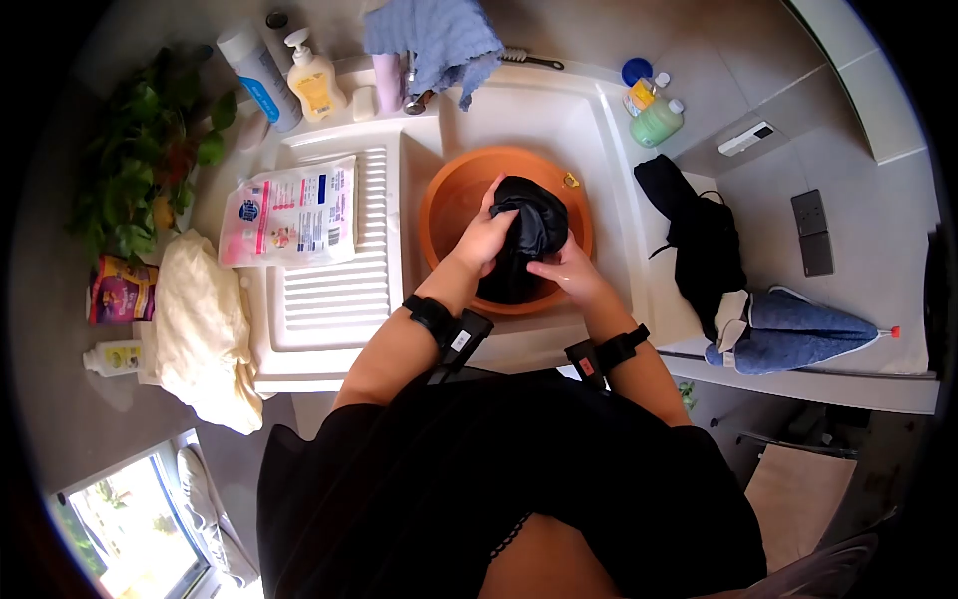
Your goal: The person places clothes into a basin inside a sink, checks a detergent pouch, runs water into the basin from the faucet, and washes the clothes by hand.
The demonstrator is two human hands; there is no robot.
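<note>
My left hand [484, 240] is closed on the left side of a bunched, shiny black cloth [537, 222]. On its lower right side, my right hand [569, 272] grips the same cloth. The cloth is held over an orange basin [439, 205], and its lower part hangs down inside. What kind of garment or cloth it is cannot be made out. The basin stands in the white sink [489, 120]. A small yellowish thing [571, 180] sits at the basin's upper right rim.
Left of the basin, a plastic packet [299, 215] lies on the ribbed washboard [334, 299]. A pump bottle [315, 85] and spray can [259, 80] stand behind. A blue cloth [439, 40] hangs over the tap. Black fabric [704, 245] and a blue towel [798, 331] lie right.
</note>
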